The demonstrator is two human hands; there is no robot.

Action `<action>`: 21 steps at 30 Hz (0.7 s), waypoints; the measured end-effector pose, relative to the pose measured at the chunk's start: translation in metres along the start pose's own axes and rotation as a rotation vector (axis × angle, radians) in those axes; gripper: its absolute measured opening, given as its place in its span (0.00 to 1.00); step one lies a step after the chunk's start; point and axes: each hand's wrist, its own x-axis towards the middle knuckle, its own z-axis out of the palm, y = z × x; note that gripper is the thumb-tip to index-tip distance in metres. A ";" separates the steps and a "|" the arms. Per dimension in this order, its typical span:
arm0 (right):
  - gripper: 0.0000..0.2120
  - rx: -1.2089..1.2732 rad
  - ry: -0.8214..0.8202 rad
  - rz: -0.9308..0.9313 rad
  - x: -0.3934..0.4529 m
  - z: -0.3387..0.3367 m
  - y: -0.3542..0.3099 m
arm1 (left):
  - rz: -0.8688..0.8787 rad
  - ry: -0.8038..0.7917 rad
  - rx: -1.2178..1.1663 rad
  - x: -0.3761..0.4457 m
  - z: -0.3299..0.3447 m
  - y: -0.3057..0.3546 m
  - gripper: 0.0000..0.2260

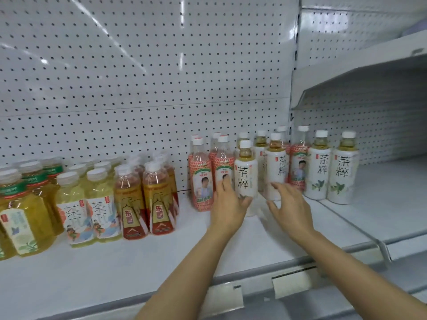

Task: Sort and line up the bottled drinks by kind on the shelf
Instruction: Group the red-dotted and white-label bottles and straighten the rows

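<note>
- White metal shelf [115, 269]: a flat board with a pegboard back panel [138, 77]; bottled drinks stand along its far half, grouped by label.
- Left hand [227, 205]: reaches in from the near edge; thumb and fingers curl round the lower part of a white-labelled tea bottle with a white cap [246, 172], which stands upright in front of the middle group. The grip is on this bottle.
- Right hand [291, 207]: fingers spread and fairly straight, hovering just beside the base of a second white-labelled tea bottle [276, 162]; whether the fingertips touch it cannot be told. The hand is wide and holds nothing.
- Red-patterned bottles with a portrait label [201, 174]: a small cluster just left of the held bottle; one more of the same kind [300, 162] stands to the right, among the white-labelled ones.
- Two further white-labelled tea bottles [332, 167]: side by side at the far right of the row, on the adjoining shelf board.
- Red-and-gold labelled bottles of amber drink [144, 199]: two rows left of the red-patterned cluster.
- Pale yellow bottles with illustrated white labels [89, 204]: left of those.
- Green-capped bottles of golden tea [23, 209]: at the far left edge.
- Clear price-tag holders [291, 285]: on the near rail of the shelf.
</note>
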 end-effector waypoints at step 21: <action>0.27 -0.133 0.165 -0.193 0.046 -0.050 0.158 | -0.407 0.148 0.281 0.056 0.106 0.066 0.27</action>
